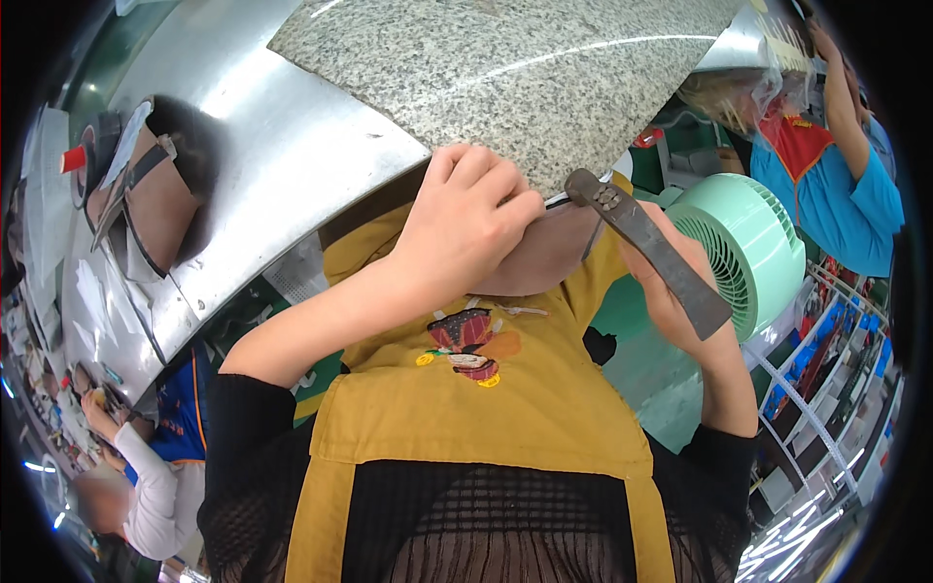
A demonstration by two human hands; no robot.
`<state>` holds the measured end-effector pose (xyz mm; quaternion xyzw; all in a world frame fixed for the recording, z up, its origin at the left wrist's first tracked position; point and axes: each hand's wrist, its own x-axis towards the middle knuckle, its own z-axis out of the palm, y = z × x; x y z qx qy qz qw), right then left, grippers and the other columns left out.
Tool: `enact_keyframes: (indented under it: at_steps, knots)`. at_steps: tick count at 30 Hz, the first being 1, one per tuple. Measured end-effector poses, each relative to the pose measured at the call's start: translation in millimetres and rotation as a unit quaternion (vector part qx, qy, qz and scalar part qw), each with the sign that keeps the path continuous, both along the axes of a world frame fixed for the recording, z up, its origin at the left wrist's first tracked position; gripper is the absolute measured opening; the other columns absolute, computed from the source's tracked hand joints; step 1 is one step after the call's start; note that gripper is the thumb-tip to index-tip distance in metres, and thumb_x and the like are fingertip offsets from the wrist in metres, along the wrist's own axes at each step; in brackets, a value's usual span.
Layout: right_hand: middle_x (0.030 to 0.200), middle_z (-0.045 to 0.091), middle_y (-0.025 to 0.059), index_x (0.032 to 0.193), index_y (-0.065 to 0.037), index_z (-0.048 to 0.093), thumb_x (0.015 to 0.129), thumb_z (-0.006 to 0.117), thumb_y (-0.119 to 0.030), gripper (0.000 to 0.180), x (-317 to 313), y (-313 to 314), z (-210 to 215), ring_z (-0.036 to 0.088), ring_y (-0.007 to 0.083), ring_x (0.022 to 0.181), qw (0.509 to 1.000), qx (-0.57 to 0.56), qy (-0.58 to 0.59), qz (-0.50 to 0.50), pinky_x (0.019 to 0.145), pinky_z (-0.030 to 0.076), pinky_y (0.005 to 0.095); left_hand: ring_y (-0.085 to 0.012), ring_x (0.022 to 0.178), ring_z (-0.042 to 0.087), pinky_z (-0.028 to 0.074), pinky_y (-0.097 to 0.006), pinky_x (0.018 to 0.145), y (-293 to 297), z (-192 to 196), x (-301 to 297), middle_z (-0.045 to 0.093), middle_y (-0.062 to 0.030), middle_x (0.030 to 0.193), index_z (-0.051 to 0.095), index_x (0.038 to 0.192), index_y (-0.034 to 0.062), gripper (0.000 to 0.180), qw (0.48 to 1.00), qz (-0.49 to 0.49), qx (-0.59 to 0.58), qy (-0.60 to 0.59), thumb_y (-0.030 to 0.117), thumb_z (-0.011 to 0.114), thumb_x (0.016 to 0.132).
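Note:
My left hand [468,216] is closed at the near edge of the speckled stone slab [505,83], its fingers bent over a brownish-pink leather piece [541,260]. Most of that piece hangs below the slab's edge, over my lap; its upper edge is partly hidden by my fingers. In my right hand [665,309] is a hammer [666,260] with a dark, worn metal head, long and flared at one end. Its rounded end lies close to the slab's edge, just right of the leather piece. The hammer's handle is mostly hidden by the head and my hand.
Folded brown leather pieces [160,209] stand on the metal table [282,126] at left, by a dark roll with a red core. A pale green fan [748,248] is right of my right hand. Two other people work nearby, at lower left and upper right.

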<state>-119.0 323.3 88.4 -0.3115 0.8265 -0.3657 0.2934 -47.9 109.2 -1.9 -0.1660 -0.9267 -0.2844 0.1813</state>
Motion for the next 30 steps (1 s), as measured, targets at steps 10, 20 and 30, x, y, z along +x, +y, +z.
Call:
enact_keyframes:
  at_steps: [10,20,30]
  knots:
    - [0.102,0.06,0.0175,0.12,-0.001,0.05,0.078,0.052,0.005,0.043,-6.6,-8.5,10.7,0.062,0.0363,0.084,0.995,0.041,0.022,0.084,0.068,0.05,0.0366,-0.0224,0.085,0.05,0.042,-0.039,0.081,6.4,6.2,5.2,0.052,-0.0038,0.087,0.058,0.088,0.0074,0.027,0.997,-0.019,-0.065,0.046,0.011,0.059,0.062]
    - [0.09,0.062,0.0168,0.118,-0.005,0.049,0.08,0.056,-0.005,0.039,2.9,-13.7,4.0,0.063,0.0353,0.082,0.994,0.062,0.051,0.077,0.065,0.05,0.0401,-0.0201,0.086,0.052,0.038,-0.039,0.086,4.5,3.1,8.1,0.054,0.0013,0.084,0.062,0.084,0.0131,0.024,0.998,0.044,0.047,-0.03,0.007,0.067,0.062]
    - [0.092,0.063,0.0164,0.114,-0.004,0.049,0.084,0.058,-0.009,0.031,8.1,-14.9,1.4,0.063,0.0354,0.081,0.991,0.056,0.067,0.103,0.064,0.05,0.0405,-0.0208,0.083,0.051,0.04,-0.038,0.081,13.6,7.4,15.8,0.053,0.0002,0.086,0.059,0.08,0.0104,0.02,0.998,0.047,-0.04,0.019,0.003,0.065,0.062]
